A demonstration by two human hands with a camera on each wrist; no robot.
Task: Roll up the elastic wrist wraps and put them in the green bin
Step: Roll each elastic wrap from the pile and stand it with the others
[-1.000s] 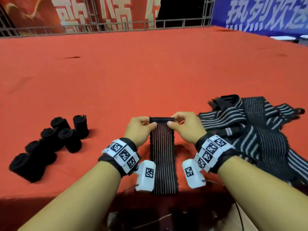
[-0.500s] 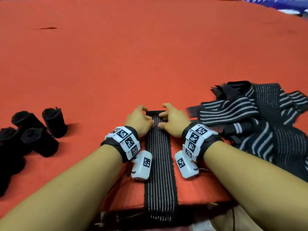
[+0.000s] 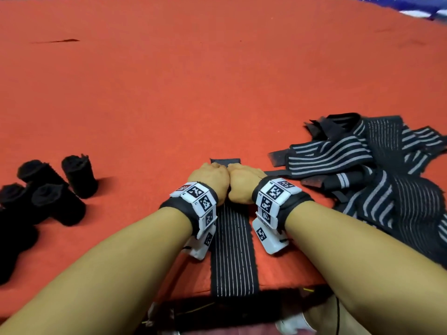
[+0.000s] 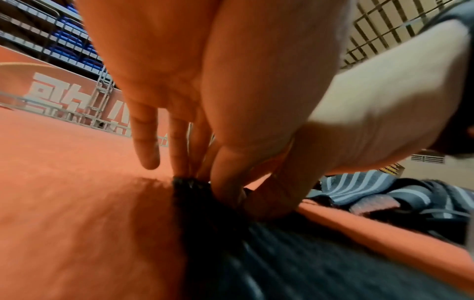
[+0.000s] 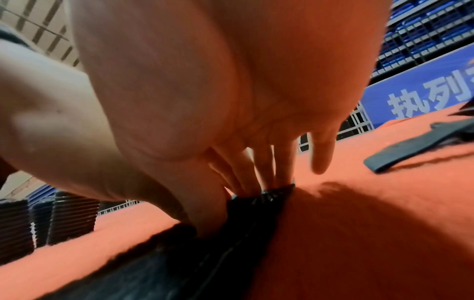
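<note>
Both hands, left hand (image 3: 210,178) and right hand (image 3: 244,183), pinch the far end of a flat wrist wrap (image 3: 232,250) on the red table (image 3: 169,93), rolling barely begun; finished rolls (image 3: 60,189) stand left; an unrolled pile (image 3: 375,170) waits right; no green bin shows.

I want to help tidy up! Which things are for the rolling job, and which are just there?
For the job:
- flat wrap, both hands pinching its far end: left hand, right hand
- loose wraps piled on the right
- rolled wraps on the left

Just there:
- red cloth
- blue banner
- railing

No green bin shows.
</note>
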